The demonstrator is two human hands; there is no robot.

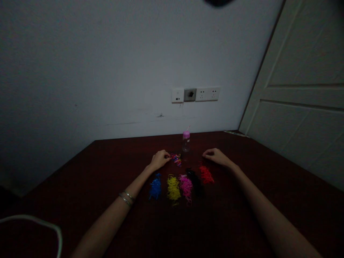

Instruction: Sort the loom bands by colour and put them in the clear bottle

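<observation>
Small rubber bands lie sorted by colour in heaps on a dark red-brown table: blue (155,187), yellow (173,188), pink (186,186), black (195,182) and red (206,174). Behind them sits a smaller mixed-colour heap (176,159). My left hand (160,159) has its fingertips pinched at the left edge of this mixed heap; what they hold, if anything, is too small to make out. Just behind the red heap, my right hand (215,156) is closed in a pinch, with its fingertip contents unclear too.
A clear bottle with a pink lid (186,141) stands upright behind the mixed heap. Sockets (208,94) are set in the wall beyond the table (120,150). A pale door (303,89) borders the right side, and a white cable (34,219) curves at lower left.
</observation>
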